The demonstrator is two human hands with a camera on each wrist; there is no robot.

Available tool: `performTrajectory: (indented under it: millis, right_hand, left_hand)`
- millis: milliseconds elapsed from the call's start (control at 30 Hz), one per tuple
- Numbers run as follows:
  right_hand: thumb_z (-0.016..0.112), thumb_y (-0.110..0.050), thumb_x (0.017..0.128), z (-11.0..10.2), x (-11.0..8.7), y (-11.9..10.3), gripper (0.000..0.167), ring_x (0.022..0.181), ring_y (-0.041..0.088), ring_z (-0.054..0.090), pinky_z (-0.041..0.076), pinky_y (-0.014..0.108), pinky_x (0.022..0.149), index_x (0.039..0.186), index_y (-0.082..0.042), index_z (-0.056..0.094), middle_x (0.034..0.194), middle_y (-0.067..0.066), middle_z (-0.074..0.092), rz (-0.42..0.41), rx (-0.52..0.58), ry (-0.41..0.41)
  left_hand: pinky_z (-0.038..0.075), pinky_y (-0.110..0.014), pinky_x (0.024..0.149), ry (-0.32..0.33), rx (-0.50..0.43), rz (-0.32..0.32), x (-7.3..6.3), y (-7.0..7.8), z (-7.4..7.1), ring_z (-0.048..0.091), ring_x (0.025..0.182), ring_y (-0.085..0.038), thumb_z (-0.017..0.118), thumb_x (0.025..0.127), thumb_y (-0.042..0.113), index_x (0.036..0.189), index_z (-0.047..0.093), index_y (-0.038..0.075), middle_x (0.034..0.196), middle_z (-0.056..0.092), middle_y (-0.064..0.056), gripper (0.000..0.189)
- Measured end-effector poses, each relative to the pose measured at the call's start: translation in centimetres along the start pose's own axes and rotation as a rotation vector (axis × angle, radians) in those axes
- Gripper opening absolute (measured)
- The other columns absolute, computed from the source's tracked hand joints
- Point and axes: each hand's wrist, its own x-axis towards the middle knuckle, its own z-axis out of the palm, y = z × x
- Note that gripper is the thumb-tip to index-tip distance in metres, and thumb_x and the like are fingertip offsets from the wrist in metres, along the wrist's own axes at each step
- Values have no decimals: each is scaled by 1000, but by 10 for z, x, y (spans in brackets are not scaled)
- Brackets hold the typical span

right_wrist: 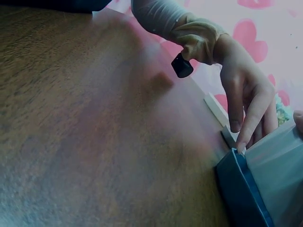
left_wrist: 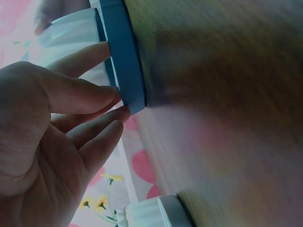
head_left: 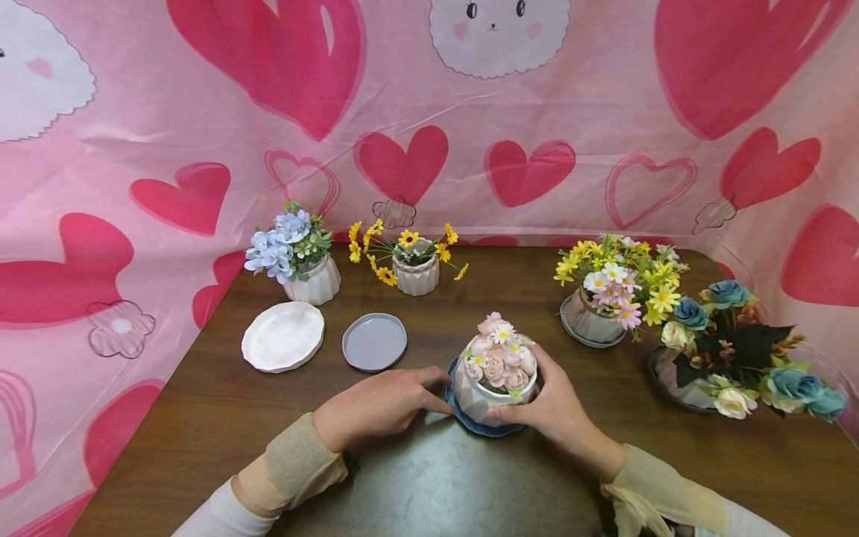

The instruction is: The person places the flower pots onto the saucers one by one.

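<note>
Within the rim of the blue saucer (head_left: 486, 429), grips the pot of pink flowers (head_left: 496, 369) with curled fingers of the right hand (head_left: 562, 403). At the left edge of this saucer, touches the rim with relaxed fingers of the left hand (head_left: 379, 404). To the left of the saucer, has on the desk (head_left: 201, 432) the grey plate (head_left: 374, 343) and, farther, the white plate (head_left: 282, 335).

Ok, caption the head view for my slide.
The right grip holds a faceted pot of pale pink roses and daisies, blue saucer beneath; the left grip touches the saucer's rim.
</note>
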Motion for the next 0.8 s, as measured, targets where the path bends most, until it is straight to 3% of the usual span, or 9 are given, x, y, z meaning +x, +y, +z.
performTrajectory:
  millis: [500, 800]
  right_hand:
    - [94, -16, 61, 1, 0, 4, 97, 113, 2, 56, 43, 12, 96, 144, -13, 43, 135, 10, 59, -35, -1, -3]
    - [95, -19, 61, 3, 1, 6, 101, 117, 6, 55, 42, 12, 96, 145, -13, 41, 137, 9, 57, -3, -10, -5]
  left_hand:
    - [52, -28, 98, -10, -1, -4, 0, 0, 0, 62, 119, -15, 58, 91, -1, 122, 71, 32, 136, 57, -2, 47]
    - [52, -29, 99, -21, -18, -8, 0, -1, 0, 61, 120, -15, 58, 91, -1, 122, 71, 32, 136, 57, -2, 46]
